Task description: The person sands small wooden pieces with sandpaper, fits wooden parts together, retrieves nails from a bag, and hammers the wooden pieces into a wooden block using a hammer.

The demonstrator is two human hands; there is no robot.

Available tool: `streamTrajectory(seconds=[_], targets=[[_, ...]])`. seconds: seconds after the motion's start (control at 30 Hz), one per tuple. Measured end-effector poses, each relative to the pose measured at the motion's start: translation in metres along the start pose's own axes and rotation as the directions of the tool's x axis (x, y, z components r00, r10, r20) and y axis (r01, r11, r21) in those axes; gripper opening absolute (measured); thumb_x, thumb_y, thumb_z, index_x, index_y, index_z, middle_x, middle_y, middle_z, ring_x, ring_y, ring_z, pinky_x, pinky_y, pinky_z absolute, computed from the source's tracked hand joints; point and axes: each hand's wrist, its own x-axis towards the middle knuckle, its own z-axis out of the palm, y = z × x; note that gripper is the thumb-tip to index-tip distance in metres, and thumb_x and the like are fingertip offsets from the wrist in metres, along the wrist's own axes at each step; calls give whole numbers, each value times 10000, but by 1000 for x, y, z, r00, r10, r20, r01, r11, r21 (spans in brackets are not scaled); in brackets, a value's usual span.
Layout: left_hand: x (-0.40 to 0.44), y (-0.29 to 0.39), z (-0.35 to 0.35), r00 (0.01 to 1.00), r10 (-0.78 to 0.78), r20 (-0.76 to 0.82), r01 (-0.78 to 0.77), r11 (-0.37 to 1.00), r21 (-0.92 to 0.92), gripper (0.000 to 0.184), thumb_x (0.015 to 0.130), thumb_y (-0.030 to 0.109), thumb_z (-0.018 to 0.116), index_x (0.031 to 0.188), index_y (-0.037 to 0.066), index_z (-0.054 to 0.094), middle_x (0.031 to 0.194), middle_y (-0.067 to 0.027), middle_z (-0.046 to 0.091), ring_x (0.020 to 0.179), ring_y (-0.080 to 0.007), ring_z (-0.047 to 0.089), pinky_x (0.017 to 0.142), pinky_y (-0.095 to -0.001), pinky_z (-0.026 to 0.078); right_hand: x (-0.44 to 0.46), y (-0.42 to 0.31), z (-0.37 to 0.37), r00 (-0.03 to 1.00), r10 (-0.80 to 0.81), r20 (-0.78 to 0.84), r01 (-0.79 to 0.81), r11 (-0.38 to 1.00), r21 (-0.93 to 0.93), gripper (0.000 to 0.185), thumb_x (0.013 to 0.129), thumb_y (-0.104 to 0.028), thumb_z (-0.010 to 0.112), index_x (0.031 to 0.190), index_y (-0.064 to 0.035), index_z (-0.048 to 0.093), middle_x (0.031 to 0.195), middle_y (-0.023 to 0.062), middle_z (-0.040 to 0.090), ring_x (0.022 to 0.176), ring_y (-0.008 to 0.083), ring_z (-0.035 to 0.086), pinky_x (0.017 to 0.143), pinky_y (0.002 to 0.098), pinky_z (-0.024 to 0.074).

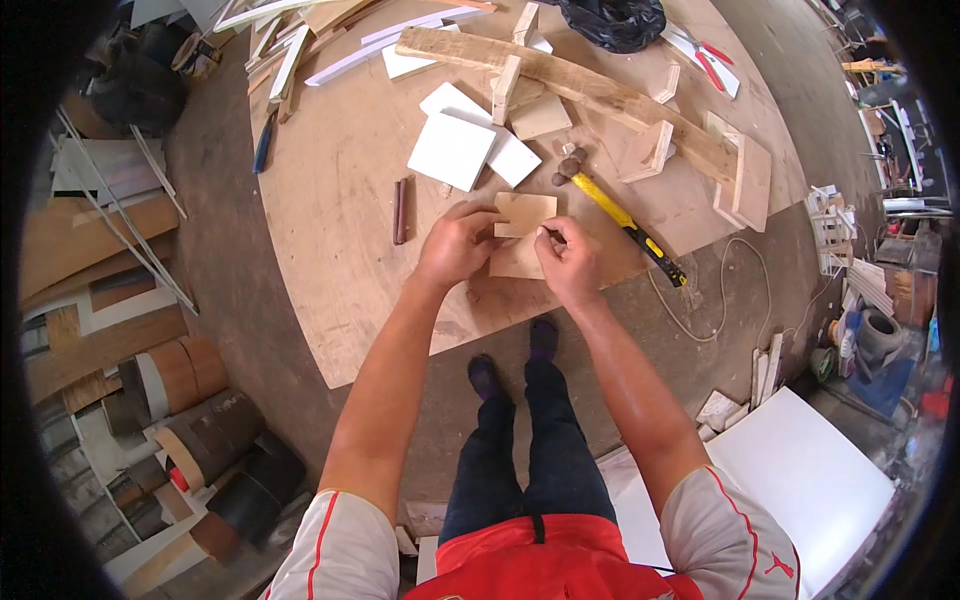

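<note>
Near the front edge of the worktable, my left hand (458, 243) is closed at the left side of two small wooden pieces, with its fingertips on their edges. One flat piece (526, 214) lies on the far side; the other piece (515, 262) is nearer me, partly covered by my hands. My right hand (570, 262) is closed in a pinch over the right side of the nearer piece. A small dark tip shows between its thumb and finger, too small to name. A hammer (622, 218) with a yellow and black handle lies just right of my hands.
White panels (455, 150), a long wooden plank (570, 75) and several small wooden brackets (748, 185) lie farther back on the table (340, 220). Brown sticks (400, 212) lie left. Red-handled pliers (710, 68) and a black bag (615, 22) are at the back.
</note>
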Motion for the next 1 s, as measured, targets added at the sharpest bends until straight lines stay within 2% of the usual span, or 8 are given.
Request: streamTrajectory(seconds=[0.13, 0.37, 0.43, 0.53, 0.67, 0.77, 0.93, 1.0], targets=[[1, -4, -1, 997, 70, -22, -69, 997, 46, 335, 749, 50, 861, 1074, 16, 791, 1069, -141, 763, 963, -322, 723, 816, -408, 601, -2, 9, 5, 997, -77, -23, 77, 997, 5, 121, 902, -82, 762, 1006, -56, 704, 798, 125, 737, 698, 252, 749, 630, 383, 574], [0, -9, 3, 999, 32, -25, -32, 999, 7, 335, 751, 81, 857, 1072, 14, 790, 1021, -146, 765, 885, -320, 737, 796, -413, 605, -4, 0, 4, 972, -235, 11, 236, 969, -73, 184, 859, -32, 762, 1037, -61, 732, 904, 112, 764, 764, 278, 736, 685, 392, 576], [-1, -9, 2, 1000, -24, 1, 24, 1000, -21, 328, 756, 77, 845, 1072, 10, 787, 1018, -152, 764, 877, -322, 739, 794, -415, 605, -7, -2, 5, 980, -199, -1, 199, 979, -50, 194, 854, -32, 771, 1043, -60, 741, 908, 114, 767, 765, 269, 737, 684, 386, 574], [0, -10, 2, 999, 31, -38, -33, 999, -37, 318, 761, 71, 828, 1072, 13, 786, 990, -151, 761, 868, -327, 739, 789, -418, 602, -11, 1, 5, 984, -176, 3, 176, 984, -26, 200, 856, -38, 784, 1052, -55, 755, 918, 119, 773, 770, 262, 740, 685, 376, 572], [1, -12, -4, 999, 6, 47, -6, 1000, 5, 323, 796, 18, 827, 1112, -10, 765, 1090, -194, 762, 928, -358, 756, 814, -404, 607, -13, -4, 6, 998, -67, -1, 67, 995, 69, 173, 879, -50, 788, 1051, -45, 768, 927, 125, 780, 777, 259, 741, 690, 368, 570], [2, -10, -5, 998, -17, 64, 17, 1000, 1, 325, 789, 15, 826, 1107, -13, 765, 1072, -203, 762, 916, -366, 751, 810, -408, 605, -12, -6, 1, 989, -148, 26, 148, 989, 3, 143, 909, -65, 779, 1049, -39, 769, 935, 130, 784, 782, 270, 743, 695, 363, 573], [2, -13, -1, 999, 33, -3, -33, 999, -6, 321, 769, 81, 814, 1080, 6, 780, 947, -167, 749, 851, -354, 735, 779, -427, 595, -12, -11, 0, 991, -132, 24, 133, 988, -75, 98, 933, -81, 770, 1017, -32, 755, 904, 140, 768, 776, 291, 738, 693, 372, 572], [2, -15, 0, 1000, 16, 8, -16, 1000, 2, 325, 770, 87, 821, 1082, 5, 781, 962, -167, 753, 862, -354, 738, 786, -425, 598, -10, -13, -1, 994, -108, 14, 109, 991, -79, 83, 939, -80, 764, 1004, -33, 746, 887, 145, 759, 766, 296, 733, 689, 379, 569]])
